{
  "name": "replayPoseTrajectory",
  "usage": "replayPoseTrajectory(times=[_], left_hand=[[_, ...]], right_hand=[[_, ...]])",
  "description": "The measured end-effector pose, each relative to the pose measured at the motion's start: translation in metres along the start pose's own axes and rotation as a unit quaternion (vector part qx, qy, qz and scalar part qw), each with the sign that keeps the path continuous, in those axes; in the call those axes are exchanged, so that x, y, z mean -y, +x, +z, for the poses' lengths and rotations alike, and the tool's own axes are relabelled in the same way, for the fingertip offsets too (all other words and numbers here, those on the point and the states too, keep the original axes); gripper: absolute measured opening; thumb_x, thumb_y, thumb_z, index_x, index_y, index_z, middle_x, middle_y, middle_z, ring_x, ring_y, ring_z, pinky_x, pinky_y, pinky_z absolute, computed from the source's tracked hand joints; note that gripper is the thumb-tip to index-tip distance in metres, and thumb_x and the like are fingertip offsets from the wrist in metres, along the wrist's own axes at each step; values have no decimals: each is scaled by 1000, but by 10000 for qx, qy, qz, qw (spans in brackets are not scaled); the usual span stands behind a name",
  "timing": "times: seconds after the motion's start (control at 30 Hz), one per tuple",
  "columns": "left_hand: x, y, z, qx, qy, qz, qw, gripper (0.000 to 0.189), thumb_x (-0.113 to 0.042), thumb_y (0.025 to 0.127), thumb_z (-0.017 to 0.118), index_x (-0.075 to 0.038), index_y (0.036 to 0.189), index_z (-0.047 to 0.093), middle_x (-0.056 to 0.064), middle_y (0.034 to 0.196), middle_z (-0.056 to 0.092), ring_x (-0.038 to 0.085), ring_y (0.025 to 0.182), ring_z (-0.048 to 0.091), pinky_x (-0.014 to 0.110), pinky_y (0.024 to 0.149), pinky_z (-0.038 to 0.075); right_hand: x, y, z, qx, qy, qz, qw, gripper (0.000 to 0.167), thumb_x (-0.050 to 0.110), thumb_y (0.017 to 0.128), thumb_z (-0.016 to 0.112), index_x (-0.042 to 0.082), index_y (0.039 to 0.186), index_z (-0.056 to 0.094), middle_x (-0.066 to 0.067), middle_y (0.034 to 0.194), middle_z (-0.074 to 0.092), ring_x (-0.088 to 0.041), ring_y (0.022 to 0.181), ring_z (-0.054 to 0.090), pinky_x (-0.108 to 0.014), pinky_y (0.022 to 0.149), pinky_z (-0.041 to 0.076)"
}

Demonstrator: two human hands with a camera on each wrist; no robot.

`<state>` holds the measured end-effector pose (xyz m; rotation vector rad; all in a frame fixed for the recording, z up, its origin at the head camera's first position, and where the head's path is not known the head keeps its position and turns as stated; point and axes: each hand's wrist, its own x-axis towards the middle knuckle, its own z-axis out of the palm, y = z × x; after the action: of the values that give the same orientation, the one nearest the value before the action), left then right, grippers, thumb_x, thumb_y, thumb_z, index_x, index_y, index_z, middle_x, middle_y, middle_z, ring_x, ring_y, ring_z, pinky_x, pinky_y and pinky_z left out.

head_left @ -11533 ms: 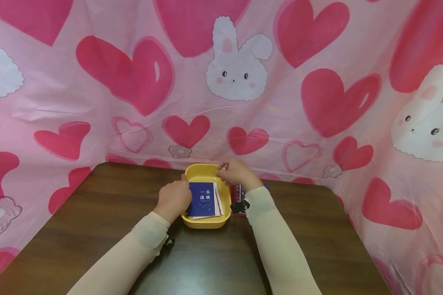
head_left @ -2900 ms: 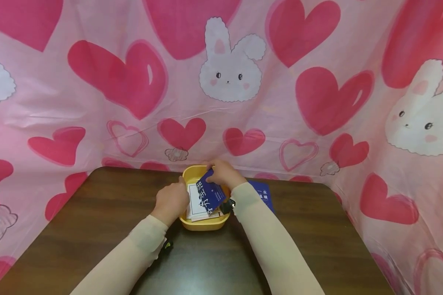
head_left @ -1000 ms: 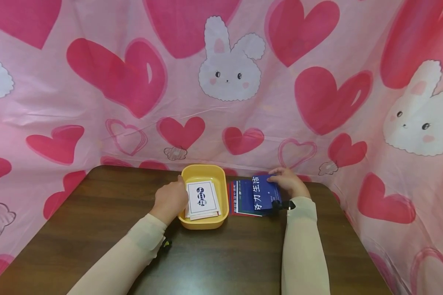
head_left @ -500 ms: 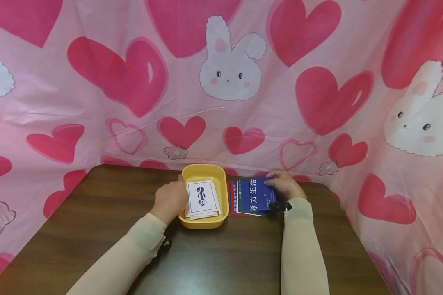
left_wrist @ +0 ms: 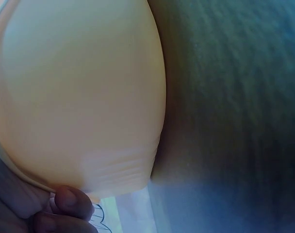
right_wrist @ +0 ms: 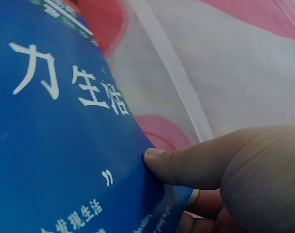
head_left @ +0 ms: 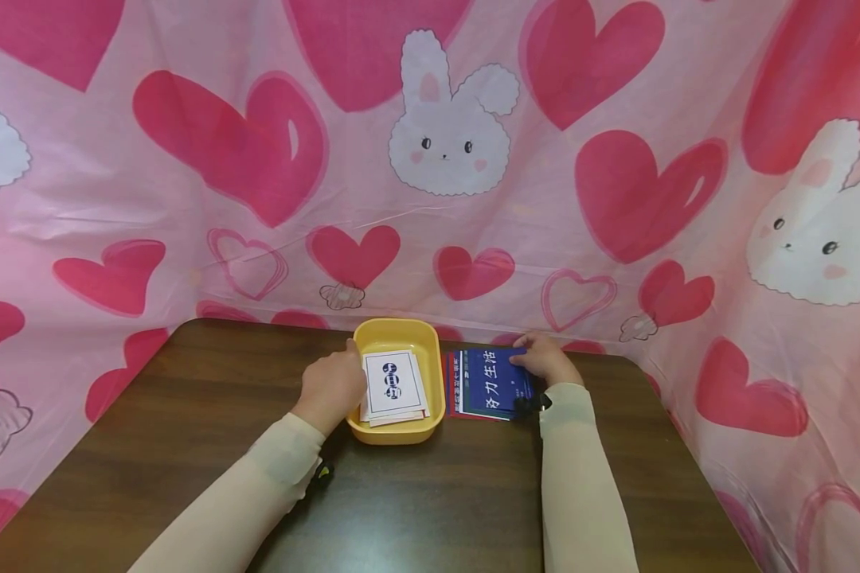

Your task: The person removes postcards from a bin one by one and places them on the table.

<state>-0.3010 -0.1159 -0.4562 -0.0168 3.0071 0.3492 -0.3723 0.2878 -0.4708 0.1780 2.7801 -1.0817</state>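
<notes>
My left hand [head_left: 330,387] grips the left rim of a yellow plastic tub [head_left: 396,437]; in the left wrist view, curled fingertips [left_wrist: 72,201] show at its rim. Inside the tub lies a small stack topped by a white card [head_left: 414,382] with a dark printed figure and a border line. To the right of the tub, my right hand [head_left: 550,362] pinches the far right corner of a blue card [head_left: 498,386] with white Chinese characters. Its thumb [right_wrist: 172,165] presses on the card's face, other fingers partly hidden beneath. That card lies over a fanned pile.
Red, white and green edges of the pile [head_left: 455,390] stick out left of the blue card, close to the tub. All stands on a dark wooden table [head_left: 430,509]. A pink curtain [head_left: 473,215] with hearts and rabbits hangs behind the table's far edge.
The blue card has gone from the tub to the pile at right, exposing a white card. Lately my right hand slid it leftward over the pile. My left hand keeps holding the tub.
</notes>
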Motion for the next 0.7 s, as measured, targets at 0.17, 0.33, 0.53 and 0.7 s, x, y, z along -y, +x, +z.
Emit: replayPoseTrajectory(times=[0.17,0.33,0.53,0.7], left_hand=[[0,-2,-2,16,-3,0,10000,77,-32,111,62,4,174,36,20,115,78,33,82,67,48,73,68],[-1,-2,-2,29,22,-14,10000,78,-32,111,63,4,174,35,20,114,78,33,82,67,47,72,67],[-1,-2,-2,44,27,-29,10000,80,-33,110,65,4,174,35,20,115,78,32,82,67,47,74,68],[-1,-1,-2,62,24,-14,10000,81,-33,110,66,4,174,34,20,115,78,32,82,67,47,73,68]], right_hand=[[4,0,4,-162,-428,-135,9989,33,13,101,82,-2,128,72,-27,131,72,-39,116,69,-57,113,57],[5,-1,8,-232,-599,-185,9978,32,13,101,82,-5,126,72,-29,129,75,-42,117,71,-58,116,56],[6,0,10,-251,-786,-164,9965,34,14,100,84,-6,126,73,-29,131,76,-43,120,73,-61,119,55],[7,1,11,-244,-834,-179,9961,33,13,101,84,-5,126,74,-29,132,76,-43,123,72,-60,120,55]])
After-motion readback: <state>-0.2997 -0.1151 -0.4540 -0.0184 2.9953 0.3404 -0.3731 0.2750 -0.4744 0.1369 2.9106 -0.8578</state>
